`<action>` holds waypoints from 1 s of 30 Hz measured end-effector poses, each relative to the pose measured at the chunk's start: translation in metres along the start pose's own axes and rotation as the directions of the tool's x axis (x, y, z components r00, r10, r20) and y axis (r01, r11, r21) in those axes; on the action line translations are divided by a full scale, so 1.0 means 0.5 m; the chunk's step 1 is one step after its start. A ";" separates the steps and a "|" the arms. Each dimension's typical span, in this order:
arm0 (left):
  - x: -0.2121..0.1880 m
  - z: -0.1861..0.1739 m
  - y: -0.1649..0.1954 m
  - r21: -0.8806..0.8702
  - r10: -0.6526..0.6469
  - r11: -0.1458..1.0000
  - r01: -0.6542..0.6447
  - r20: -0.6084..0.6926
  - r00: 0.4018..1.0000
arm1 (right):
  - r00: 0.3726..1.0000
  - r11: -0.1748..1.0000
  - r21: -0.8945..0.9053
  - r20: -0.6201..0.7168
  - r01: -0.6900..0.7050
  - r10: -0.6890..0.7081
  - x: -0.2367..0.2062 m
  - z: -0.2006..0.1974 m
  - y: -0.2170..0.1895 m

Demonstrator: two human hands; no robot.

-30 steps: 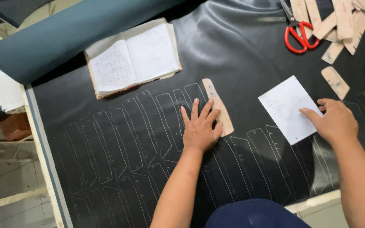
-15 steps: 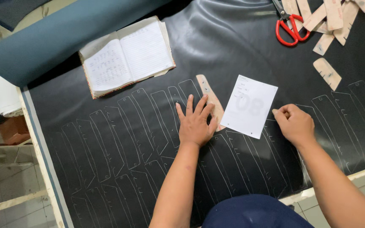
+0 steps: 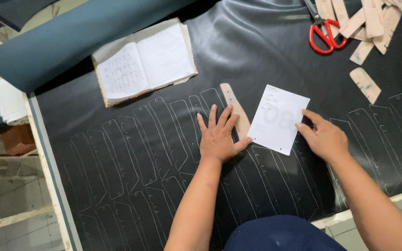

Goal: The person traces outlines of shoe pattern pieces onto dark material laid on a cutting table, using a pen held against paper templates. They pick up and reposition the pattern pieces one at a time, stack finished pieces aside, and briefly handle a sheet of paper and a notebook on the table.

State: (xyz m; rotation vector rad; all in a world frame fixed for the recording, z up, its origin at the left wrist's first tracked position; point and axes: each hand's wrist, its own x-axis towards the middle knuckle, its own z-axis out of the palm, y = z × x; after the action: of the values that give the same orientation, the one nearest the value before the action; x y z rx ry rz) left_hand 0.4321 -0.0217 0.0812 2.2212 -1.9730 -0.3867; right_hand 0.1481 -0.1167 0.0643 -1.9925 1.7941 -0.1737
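Left hand [image 3: 218,138] flat, fingers spread, pressing template [image 3: 236,110] | right hand [image 3: 324,137] loosely open, fingertips touching paper [image 3: 278,119]

Free: black sheet [image 3: 131,186] lower left | Blocked: notebook [image 3: 143,60] upper left, scissors [image 3: 324,32] and template pile [image 3: 373,21] upper right
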 end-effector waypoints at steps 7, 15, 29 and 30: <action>0.000 0.001 -0.002 0.003 0.003 1.000 -0.003 0.000 1.000 | 0.988 0.995 0.090 -0.151 0.045 -0.031 0.054 -0.001 -0.008; 0.003 0.004 -0.004 0.002 0.004 1.000 -0.004 -0.003 1.000 | 0.992 0.990 0.133 -0.116 -0.043 0.059 0.109 0.007 0.004; 0.002 0.004 -0.003 -0.034 0.000 0.999 0.000 -0.017 1.000 | 0.997 0.915 0.401 -0.033 -0.050 0.069 0.105 -0.006 -0.032; 0.003 0.004 -0.004 -0.034 -0.001 0.999 0.000 -0.019 1.000 | 0.998 0.903 0.428 -0.045 -0.030 0.055 0.105 -0.007 -0.040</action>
State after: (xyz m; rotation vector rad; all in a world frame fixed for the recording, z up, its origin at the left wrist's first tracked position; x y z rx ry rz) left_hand 0.4335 -0.0229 0.0785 2.1969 -1.9413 -0.3942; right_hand 0.1725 -0.1674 0.0648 -1.6471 1.6555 -0.5643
